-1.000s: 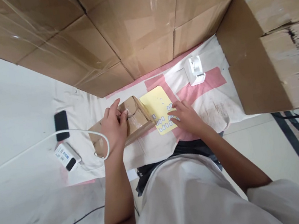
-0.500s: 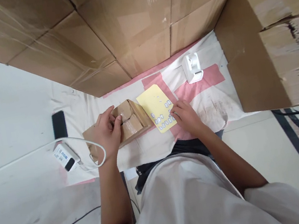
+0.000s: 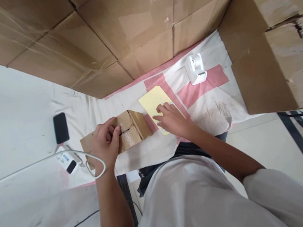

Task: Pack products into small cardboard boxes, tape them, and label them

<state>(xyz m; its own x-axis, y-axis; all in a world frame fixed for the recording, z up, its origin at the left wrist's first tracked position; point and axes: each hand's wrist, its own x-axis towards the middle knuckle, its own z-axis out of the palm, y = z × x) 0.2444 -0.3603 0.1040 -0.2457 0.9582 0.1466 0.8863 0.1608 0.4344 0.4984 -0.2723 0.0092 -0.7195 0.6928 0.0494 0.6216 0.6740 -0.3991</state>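
A small taped cardboard box lies on the cloth-covered table, tilted slightly to the left of my body. My left hand grips its left part, thumb and fingers curled over the top. Right of the box is a yellow sheet bearing several small white outlined pieces. Over the lower part of that sheet is my right hand, fingers bent and spread apart, their tips at the paper. It covers most of the small pieces, and I see nothing held in it.
Large taped cardboard boxes wall off the back, and another cardboard box stands at the right. A white tape dispenser sits behind the sheet. At the left are a black phone, a white device and a white cable.
My left hand and the small box have shifted left and a little toward me. My right hand has moved left from the sheet's edge over it, its fingers spreading.
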